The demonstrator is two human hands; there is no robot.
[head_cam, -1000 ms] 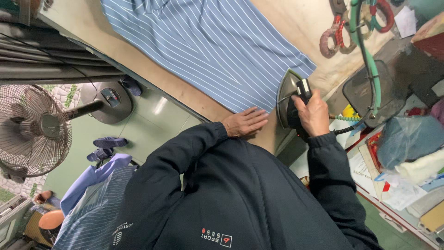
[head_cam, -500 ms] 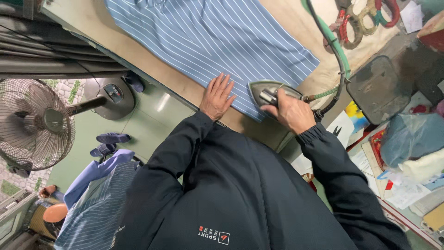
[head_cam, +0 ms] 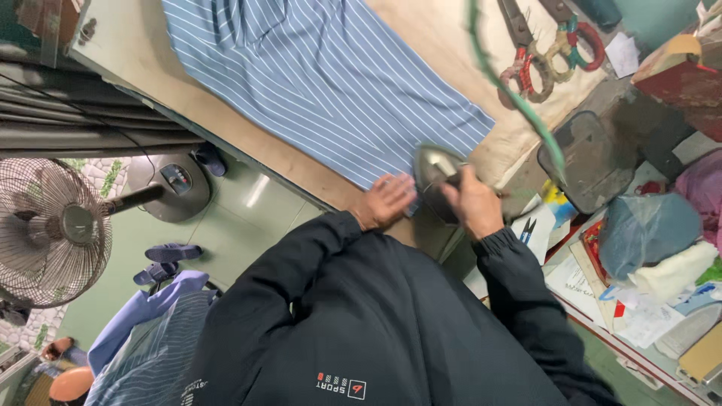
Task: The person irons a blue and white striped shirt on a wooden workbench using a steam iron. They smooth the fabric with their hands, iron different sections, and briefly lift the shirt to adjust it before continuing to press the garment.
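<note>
We find the right hand [head_cam: 472, 204] closed round the handle of the iron [head_cam: 436, 174], which sits on the near corner of the striped cloth [head_cam: 323, 83]; the handle itself is hidden under the fingers. The left hand [head_cam: 383, 201] lies flat, fingers spread, on the cloth edge at nine o'clock from the iron, just beside it. The green hose [head_cam: 519, 98] is motion-blurred and we cannot trace where it joins. Scissors [head_cam: 530, 53] lie at one o'clock, partly cut off. The table [head_cam: 226, 146] runs out of frame.
</note>
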